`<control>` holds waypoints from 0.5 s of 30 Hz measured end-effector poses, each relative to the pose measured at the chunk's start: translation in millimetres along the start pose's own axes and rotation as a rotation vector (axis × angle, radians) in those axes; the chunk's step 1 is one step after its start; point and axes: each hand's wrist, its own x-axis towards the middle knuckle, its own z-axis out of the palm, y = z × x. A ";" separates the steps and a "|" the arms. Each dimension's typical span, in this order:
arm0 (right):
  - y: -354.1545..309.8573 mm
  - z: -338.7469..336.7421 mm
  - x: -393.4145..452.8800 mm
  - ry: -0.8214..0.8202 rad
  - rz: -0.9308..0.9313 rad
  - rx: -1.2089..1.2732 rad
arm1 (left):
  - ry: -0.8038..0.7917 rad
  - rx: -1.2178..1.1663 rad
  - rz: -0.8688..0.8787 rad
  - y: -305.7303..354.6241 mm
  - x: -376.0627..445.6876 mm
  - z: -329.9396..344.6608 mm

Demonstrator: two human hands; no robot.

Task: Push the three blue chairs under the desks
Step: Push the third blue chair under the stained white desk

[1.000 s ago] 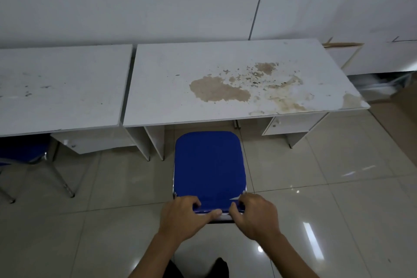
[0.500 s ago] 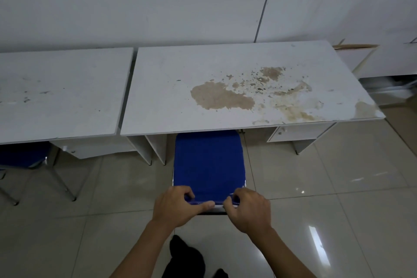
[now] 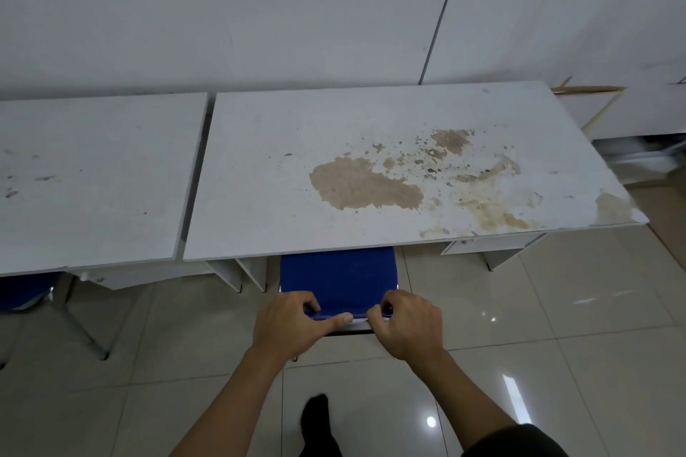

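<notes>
Blue chair [image 3: 337, 276] sits partly under the desk [image 3: 282, 189], left hand [image 3: 287, 325] and right hand [image 3: 406, 325] clamped on its near edge.

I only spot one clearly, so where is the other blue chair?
At the far left edge of the head view, a second blue chair sits mostly tucked under the left desk.

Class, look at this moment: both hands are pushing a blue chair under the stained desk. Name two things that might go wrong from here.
1. Both hands, left and right, grip the blue chair at its near edge; pushed fully in, the fingers might get pinched against the stained desk edge.
2. The desk's white support panels stand just left of the chair; if it veers left, it may knock them.
</notes>
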 end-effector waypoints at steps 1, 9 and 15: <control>-1.1 -0.1 8.0 -0.003 0.003 -0.009 | 0.004 -0.010 0.005 0.3 7.6 -2.2; -11.6 6.6 75.8 0.015 0.008 -0.024 | 0.038 -0.048 0.012 -2.9 75.5 -19.4; -1.8 13.5 104.5 0.056 -0.014 0.002 | 0.059 -0.114 0.065 -7.5 103.4 -17.2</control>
